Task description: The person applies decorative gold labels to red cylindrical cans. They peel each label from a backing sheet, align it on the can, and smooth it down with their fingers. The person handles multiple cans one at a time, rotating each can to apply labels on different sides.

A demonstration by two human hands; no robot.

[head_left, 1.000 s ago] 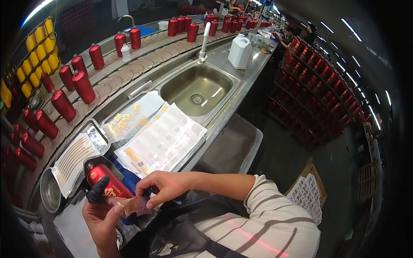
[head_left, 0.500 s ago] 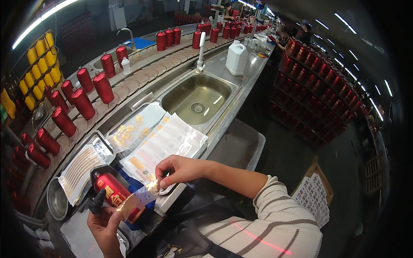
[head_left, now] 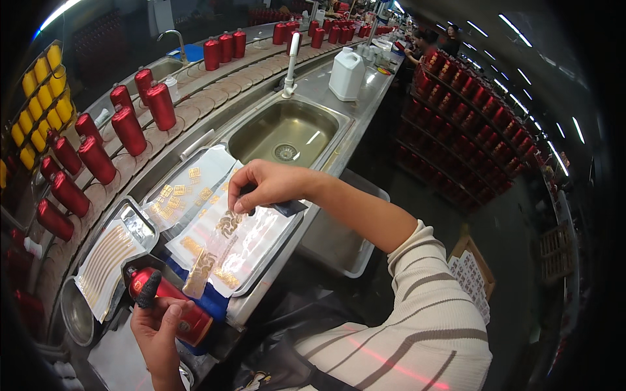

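The left hand (head_left: 156,322) grips a red bottle (head_left: 171,305) lying at 7 o'clock. The right hand (head_left: 267,186) pinches the top of a clear strip (head_left: 212,251) with gold labels, its lower end touching the bottle. I judge labelling barely begun; the sheets (head_left: 244,244) on the tray (head_left: 297,225) remain well stocked.
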